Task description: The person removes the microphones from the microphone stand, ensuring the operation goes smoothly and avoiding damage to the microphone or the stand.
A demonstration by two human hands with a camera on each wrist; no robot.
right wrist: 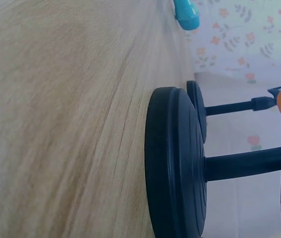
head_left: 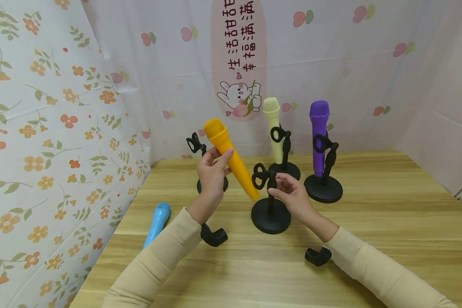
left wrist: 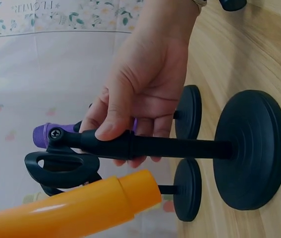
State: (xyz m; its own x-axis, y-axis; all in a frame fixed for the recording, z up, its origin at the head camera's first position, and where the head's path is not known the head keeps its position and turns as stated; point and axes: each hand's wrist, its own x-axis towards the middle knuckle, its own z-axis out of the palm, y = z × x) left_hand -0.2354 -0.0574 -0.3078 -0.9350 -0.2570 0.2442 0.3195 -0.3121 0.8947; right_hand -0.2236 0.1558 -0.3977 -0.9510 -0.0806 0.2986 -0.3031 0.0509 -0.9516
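Note:
In the head view my left hand (head_left: 212,173) grips an orange microphone (head_left: 235,160) by its body, the mesh head tilted up to the left. The microphone's tail end hangs just left of a black microphone stand (head_left: 271,216). My right hand (head_left: 294,196) holds that stand by its upright post, thumb in front; its round base is on the table. The stand's ring clip (head_left: 259,176) holds no microphone. The left wrist view shows the orange microphone's tail (left wrist: 140,191) beside the clip (left wrist: 63,168), with a gap between them in the head view.
Behind stand a pale yellow microphone (head_left: 275,137) and a purple microphone (head_left: 318,137), each in a black stand. Another black stand (head_left: 198,186) is partly hidden by my left hand. A blue microphone (head_left: 157,222) lies at the left table edge. Patterned curtains surround the wooden table (head_left: 389,205).

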